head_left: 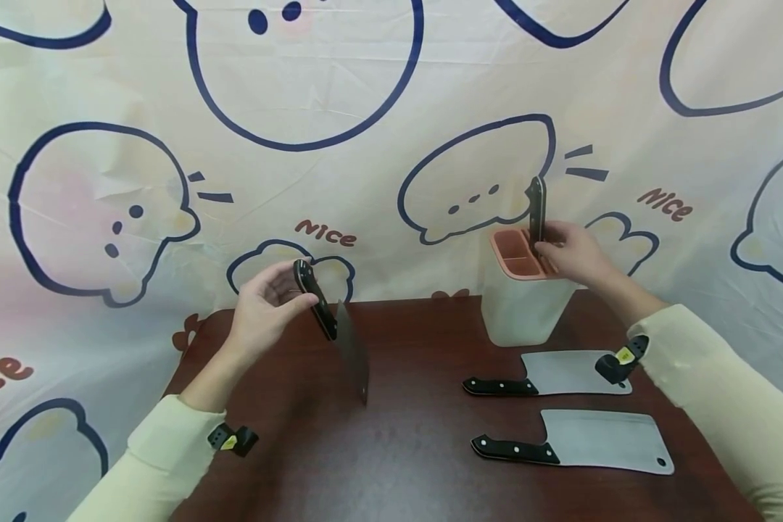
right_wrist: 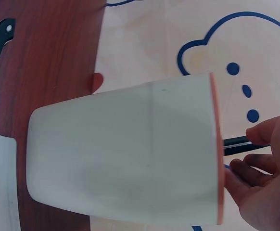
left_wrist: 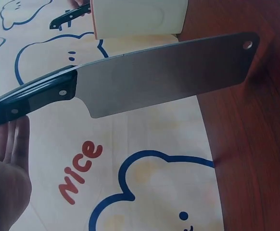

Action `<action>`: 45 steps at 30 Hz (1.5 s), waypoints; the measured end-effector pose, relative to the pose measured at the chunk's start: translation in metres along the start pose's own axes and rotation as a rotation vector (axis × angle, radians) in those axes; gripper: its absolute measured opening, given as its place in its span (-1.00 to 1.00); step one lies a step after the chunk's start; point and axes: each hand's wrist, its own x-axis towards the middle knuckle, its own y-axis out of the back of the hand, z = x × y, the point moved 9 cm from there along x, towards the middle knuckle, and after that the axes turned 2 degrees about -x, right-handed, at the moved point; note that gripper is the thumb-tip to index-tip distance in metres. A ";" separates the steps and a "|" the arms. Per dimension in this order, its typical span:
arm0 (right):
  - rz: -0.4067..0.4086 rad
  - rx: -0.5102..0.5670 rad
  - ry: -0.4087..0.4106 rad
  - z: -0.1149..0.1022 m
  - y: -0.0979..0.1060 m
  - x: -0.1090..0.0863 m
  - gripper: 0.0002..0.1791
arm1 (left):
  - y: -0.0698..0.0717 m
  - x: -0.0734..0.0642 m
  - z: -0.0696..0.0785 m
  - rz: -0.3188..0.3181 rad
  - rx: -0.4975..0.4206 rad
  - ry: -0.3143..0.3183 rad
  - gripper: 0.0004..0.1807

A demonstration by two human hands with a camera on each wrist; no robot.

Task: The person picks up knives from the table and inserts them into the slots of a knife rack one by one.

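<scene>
Brown tabletop (head_left: 404, 464), cartoon-print cloth (head_left: 339, 185) behind, and left hand (head_left: 264, 308) pinches a black-handled cleaver (left_wrist: 154, 74) above it, right hand (head_left: 574, 254) pinches an upright black knife handle (head_left: 537, 206) at the knife holder (head_left: 518, 312), two cleavers (head_left: 610, 438) lying nearby

Cutlery Count

Knife holder (head_left: 522, 319): 1. Knives: 4; one upright knife (head_left: 538, 206) in the holder, one raised cleaver (left_wrist: 154, 77) to its left, nearer cleaver (head_left: 561, 373) and farther cleaver (head_left: 607, 438) before it. Hands: 2; left hand (head_left: 261, 306), right hand (head_left: 576, 254). Counter (head_left: 411, 478): 1.
</scene>
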 end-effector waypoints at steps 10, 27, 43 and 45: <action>-0.035 -0.055 -0.057 0.002 0.015 -0.014 -0.20 | 0.002 0.006 0.008 -0.007 0.029 0.004 -0.48; 0.033 -0.120 -0.014 -0.004 0.036 -0.041 -0.21 | -0.009 0.025 0.029 -0.044 0.081 0.027 -0.47; 0.040 -0.092 0.039 -0.024 0.039 -0.057 -0.20 | -0.024 0.042 0.045 -0.051 0.022 -0.021 -0.48; 0.026 -0.084 0.049 -0.027 0.037 -0.058 -0.21 | -0.027 0.044 0.046 -0.053 0.003 -0.030 -0.48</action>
